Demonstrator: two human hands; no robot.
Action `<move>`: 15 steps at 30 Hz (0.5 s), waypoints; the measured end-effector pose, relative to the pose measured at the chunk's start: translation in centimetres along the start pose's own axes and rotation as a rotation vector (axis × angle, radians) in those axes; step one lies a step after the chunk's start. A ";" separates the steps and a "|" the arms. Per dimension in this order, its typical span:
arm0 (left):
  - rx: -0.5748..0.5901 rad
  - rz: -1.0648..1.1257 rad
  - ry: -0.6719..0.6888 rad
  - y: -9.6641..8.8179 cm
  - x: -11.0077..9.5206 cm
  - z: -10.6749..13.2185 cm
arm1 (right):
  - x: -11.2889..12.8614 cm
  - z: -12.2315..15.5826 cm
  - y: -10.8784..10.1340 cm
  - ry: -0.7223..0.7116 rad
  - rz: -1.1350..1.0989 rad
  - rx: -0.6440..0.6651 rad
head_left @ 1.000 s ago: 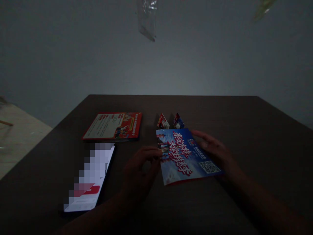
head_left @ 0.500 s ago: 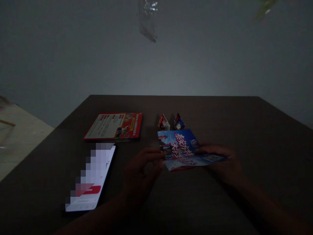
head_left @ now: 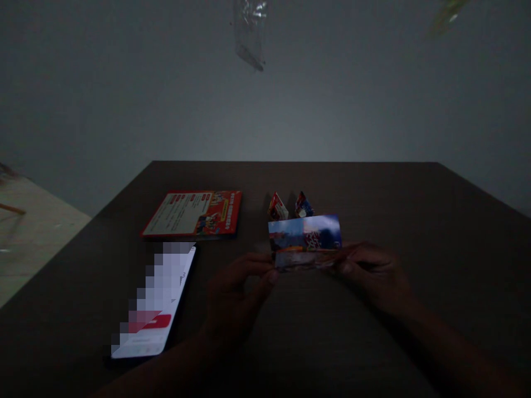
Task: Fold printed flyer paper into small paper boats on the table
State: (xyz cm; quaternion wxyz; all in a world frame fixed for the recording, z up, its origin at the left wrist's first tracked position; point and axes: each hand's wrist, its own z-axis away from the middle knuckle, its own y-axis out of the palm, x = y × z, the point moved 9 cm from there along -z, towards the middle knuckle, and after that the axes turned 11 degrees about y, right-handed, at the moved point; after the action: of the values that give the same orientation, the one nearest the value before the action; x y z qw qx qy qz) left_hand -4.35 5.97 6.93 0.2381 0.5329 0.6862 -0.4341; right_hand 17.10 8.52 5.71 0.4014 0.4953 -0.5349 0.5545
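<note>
Between my hands, above the dark table (head_left: pixel 315 342), is a folded printed leaflet (head_left: pixel 323 232) with a blue, glossy face and a crease running across it. My left hand (head_left: pixel 240 290) pinches its left edge between thumb and fingers. At the right edge my right hand (head_left: pixel 369 271) grips it, thumb in front. Just behind the leaflet stand two small folded paper pieces, a red-and-white one (head_left: pixel 277 207) and a dark blue one (head_left: pixel 303 205). The leaflet hides part of their lower edges.
A lit phone (head_left: pixel 166 326) lies at the left, its screen partly pixelated. Beyond it is a red-and-white printed card or booklet (head_left: pixel 186 214). Against the wall (head_left: pixel 352 99) hangs a clear plastic bag (head_left: pixel 251 38). The light is dim.
The leaflet's lower right part has folded in, so its large lettering shows less and it looks narrower. My right hand has turned, with its thumb now in front. My left hand has barely moved.
</note>
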 end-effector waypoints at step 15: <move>-0.036 0.039 -0.051 0.1 0.2 -0.2 | -0.6 0.5 0.0 0.106 -0.082 -0.085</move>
State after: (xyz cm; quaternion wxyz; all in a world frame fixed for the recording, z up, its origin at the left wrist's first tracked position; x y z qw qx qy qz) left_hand -4.29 6.25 6.87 0.2735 0.5307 0.6770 -0.4304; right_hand 17.30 8.09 5.07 0.4722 0.4695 -0.5152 0.5396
